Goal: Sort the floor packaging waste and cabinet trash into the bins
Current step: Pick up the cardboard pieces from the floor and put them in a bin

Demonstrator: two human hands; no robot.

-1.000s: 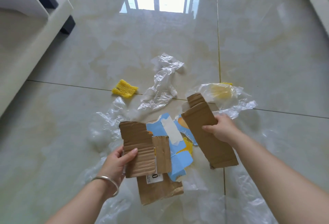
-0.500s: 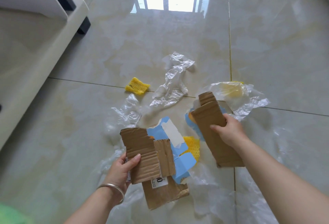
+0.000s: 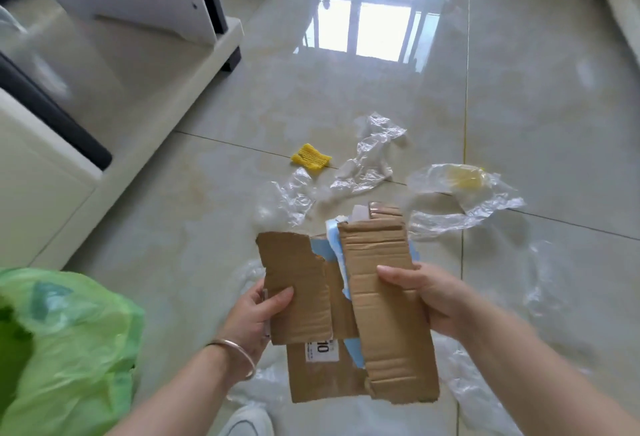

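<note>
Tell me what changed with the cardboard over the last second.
The right hand brought its long brown cardboard strip leftward onto the stack of torn cardboard and blue paper gripped by the left hand. A green plastic bag came into view. The yellow foam net and clear plastic wrap stayed on the floor.

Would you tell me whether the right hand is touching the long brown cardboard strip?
Touching: the head view shows the right hand gripping the long brown cardboard strip.
</note>
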